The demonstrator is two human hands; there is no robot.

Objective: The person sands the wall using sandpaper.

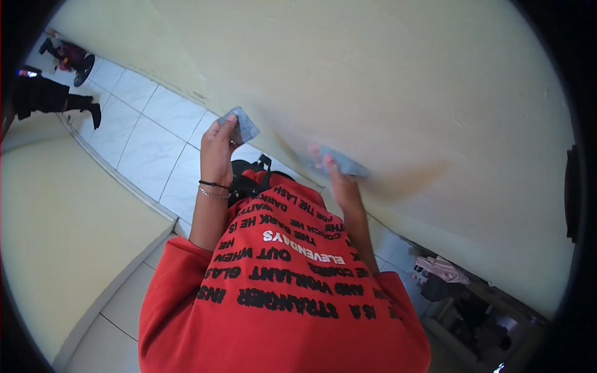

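Note:
My left hand (217, 144) pinches a thin, squarish grey plate (245, 128), smeared on its face, which looks like a putty scraper. It is held up in front of me, apart from the wall. With my right hand (339, 179) I grip a second flat grey plate (344, 163), also like a scraper, at the surface of the cream wall (398, 81). That plate is slightly blurred, and whether its edge touches the wall I cannot tell. A dark cord and a chain bracelet (214, 194) circle my left wrist.
White floor tiles (146, 137) run along the wall's foot. A low cream partition (68, 230) borders the left. Another person's legs (78, 102) and a fan-like object (85, 69) are at upper left. At lower right stands a shelf (497, 304) near a pink cloth (444, 269).

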